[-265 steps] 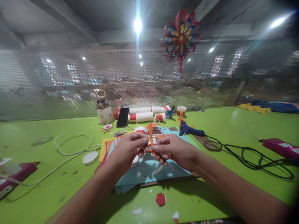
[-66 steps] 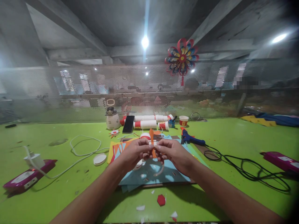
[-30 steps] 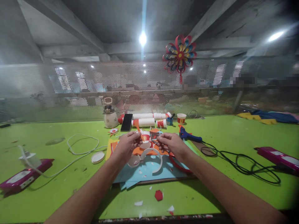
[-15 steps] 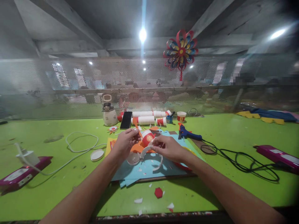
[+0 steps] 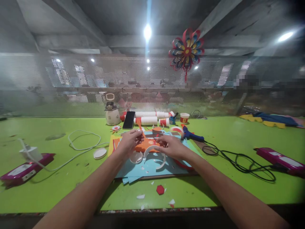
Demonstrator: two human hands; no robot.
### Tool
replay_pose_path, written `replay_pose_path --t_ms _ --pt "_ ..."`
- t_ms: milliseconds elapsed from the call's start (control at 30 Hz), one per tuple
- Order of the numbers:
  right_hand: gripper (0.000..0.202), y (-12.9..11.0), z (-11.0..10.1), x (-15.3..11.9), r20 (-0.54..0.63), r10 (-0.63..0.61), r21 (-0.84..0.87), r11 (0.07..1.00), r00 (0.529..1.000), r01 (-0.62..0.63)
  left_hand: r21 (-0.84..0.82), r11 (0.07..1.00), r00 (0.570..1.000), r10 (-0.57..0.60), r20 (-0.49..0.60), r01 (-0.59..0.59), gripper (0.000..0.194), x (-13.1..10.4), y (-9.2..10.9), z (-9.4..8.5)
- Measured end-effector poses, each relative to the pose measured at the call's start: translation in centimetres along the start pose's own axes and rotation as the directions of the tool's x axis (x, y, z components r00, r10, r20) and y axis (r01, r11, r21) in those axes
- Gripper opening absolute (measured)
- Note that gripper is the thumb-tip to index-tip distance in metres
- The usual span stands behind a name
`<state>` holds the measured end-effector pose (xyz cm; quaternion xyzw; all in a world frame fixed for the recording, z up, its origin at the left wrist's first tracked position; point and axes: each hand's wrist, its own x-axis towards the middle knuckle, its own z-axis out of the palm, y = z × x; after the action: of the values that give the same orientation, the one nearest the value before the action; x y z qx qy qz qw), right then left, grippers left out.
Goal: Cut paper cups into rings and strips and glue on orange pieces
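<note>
My left hand (image 5: 132, 142) pinches a narrow orange paper strip (image 5: 140, 127) that sticks up from its fingertips. My right hand (image 5: 170, 147) hovers over the papers, fingers curled together; what lies between them, if anything, is too small to make out. Just under those fingers a curved white paper strip (image 5: 164, 163) lies on blue paper (image 5: 143, 173). Orange paper (image 5: 141, 147) is between the hands, with a red and gold patch partly hidden. A shallow white cup piece (image 5: 136, 157) lies below my left hand. Behind my right hand is a white and red ring shape (image 5: 176, 129).
A blue glue gun (image 5: 194, 136) with a black cord lies right. Purple power strips (image 5: 281, 158) are at both sides. At the back stand a bottle (image 5: 112, 116), a phone (image 5: 129, 120), stacked paper cups (image 5: 147, 121) and a cup (image 5: 184, 118). Paper scraps and a red hexagon (image 5: 160, 190) lie in front.
The red and white paper cup between the hands is gone from there; a similar ring shape now shows behind my right hand. My left hand keeps the orange strip. The view has shifted slightly.
</note>
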<state>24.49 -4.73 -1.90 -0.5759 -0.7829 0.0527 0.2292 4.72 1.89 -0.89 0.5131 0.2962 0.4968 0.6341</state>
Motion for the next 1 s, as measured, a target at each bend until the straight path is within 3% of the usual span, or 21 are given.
replay_pose_path --t_ms 133,233,367,500,600,1000 --pt "0.023 -0.1 0.5 -0.1 0.054 -0.008 -0.014 1.0 0.999 0.009 0.004 1.0 1.0 0.006 0.007 -0.006 0.026 0.1 -0.3 -0.1" --pt "0.02 0.1 0.9 0.1 0.025 0.037 -0.026 0.999 0.999 -0.037 0.007 1.0 1.0 0.009 -0.002 -0.009 0.025 0.2 -0.5 -0.2" --pt "0.022 1.4 0.8 0.6 -0.083 0.108 -0.015 0.994 0.991 -0.11 0.022 1.0 0.999 -0.011 -0.053 0.012 0.02 1.0 -0.8 -1.1" --pt "0.023 3.7 0.5 1.4 -0.223 0.195 -0.003 0.98 0.955 -0.2 0.064 0.992 0.98 -0.092 -0.177 0.105 0.015 2.3 -1.6 -2.7" --pt "0.025 5.3 0.6 1.8 -0.293 0.24 0.011 0.969 0.925 -0.248 0.089 0.981 0.961 -0.149 -0.232 0.174 0.032 2.8 -2.6 -3.3" --pt "0.026 6.1 2.2 1.9 -0.262 0.188 0.119 0.98 0.947 -0.162 0.144 0.969 0.952 -0.159 -0.263 0.202 0.035 2.6 -3.4 -3.0"
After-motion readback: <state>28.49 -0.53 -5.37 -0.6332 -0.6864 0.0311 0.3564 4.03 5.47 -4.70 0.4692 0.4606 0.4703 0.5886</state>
